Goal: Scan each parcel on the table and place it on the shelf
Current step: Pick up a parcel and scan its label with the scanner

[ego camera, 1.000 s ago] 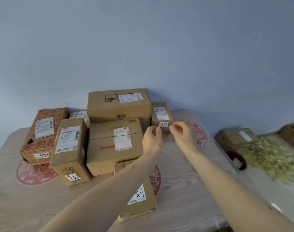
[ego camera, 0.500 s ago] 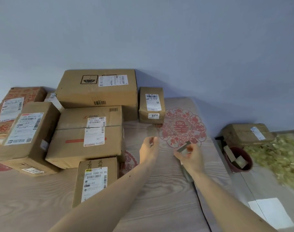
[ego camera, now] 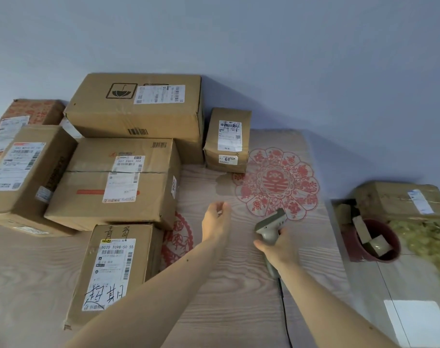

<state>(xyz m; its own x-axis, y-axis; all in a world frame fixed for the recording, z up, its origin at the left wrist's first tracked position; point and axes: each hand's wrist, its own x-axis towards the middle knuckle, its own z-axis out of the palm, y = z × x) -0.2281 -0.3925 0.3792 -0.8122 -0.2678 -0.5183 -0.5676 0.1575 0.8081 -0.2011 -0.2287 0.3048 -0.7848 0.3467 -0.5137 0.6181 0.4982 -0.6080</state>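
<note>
**Grey scanner in our right hand, parcels stacked to the left**

Grey and corded, the scanner [ego camera: 271,226] sits in our right hand [ego camera: 279,249], fingers wrapped round its handle, its head tilted toward the far side of the table [ego camera: 239,310]. Our left hand [ego camera: 215,222] hovers above the tabletop with fingers loosely curled, holding nothing. The cardboard parcels crowd the table's left half: a large box [ego camera: 136,114] at the back, a small parcel [ego camera: 227,140] beside it near the wall, and a handwritten parcel [ego camera: 113,270] nearest us, partly under our left forearm.
</note>
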